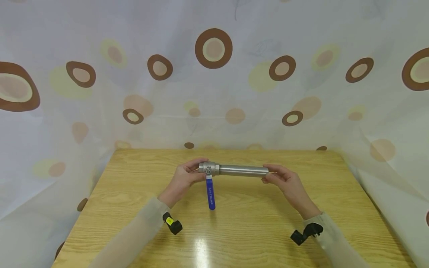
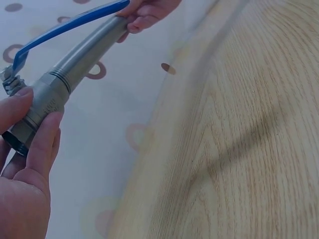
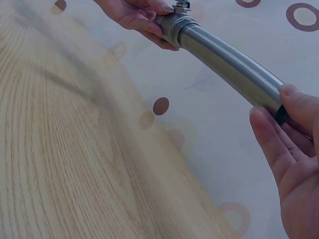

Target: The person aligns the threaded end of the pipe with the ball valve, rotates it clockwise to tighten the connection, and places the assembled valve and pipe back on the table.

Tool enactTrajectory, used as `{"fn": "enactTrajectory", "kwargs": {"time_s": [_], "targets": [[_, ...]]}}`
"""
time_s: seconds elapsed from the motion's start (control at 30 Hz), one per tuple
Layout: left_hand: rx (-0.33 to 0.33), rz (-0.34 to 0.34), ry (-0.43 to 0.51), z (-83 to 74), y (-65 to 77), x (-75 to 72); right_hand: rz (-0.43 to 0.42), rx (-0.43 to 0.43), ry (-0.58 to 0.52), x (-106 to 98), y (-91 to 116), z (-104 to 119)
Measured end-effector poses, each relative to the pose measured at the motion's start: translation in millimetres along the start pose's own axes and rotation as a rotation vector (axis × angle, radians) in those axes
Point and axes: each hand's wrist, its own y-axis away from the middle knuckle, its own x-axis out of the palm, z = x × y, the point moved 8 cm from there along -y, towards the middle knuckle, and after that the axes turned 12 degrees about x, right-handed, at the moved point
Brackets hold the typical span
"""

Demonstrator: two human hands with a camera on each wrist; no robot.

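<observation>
Held above the table is a metal ball valve (image 1: 208, 169) with a blue lever handle (image 1: 210, 193) pointing toward me. A straight steel pipe (image 1: 242, 170) joins the valve's right end, and in the left wrist view some thread shows at the joint (image 2: 60, 79). My left hand (image 1: 182, 180) grips the valve body between thumb and fingers. At the pipe's free end my right hand (image 1: 288, 184) pinches the tube with thumb and fingers. In the right wrist view the right hand (image 3: 296, 169) holds the pipe's open end.
A wood-grain table (image 1: 241, 230) lies below the hands. White cloth (image 1: 214, 93) with brown and yellow spots hangs behind it and along both sides. Each wrist wears a small black camera, one on the left (image 1: 172, 223) and one on the right (image 1: 306, 233).
</observation>
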Motion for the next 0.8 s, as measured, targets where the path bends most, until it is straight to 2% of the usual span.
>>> {"fn": "enactTrajectory", "kwargs": {"time_s": [0.2,0.5,0.8], "targets": [[0.000,0.004,-0.020,-1.0,-1.5,1.0,-0.008,-0.001,-0.007,-1.2,1.0,2.0],[-0.006,0.003,0.000,-0.9,-3.6,2.5,0.019,-0.005,-0.061,0.8,1.8,4.8],[0.001,-0.008,0.002,0.5,-4.4,2.4,-0.031,-0.005,0.000,-2.8,0.2,4.7]]}}
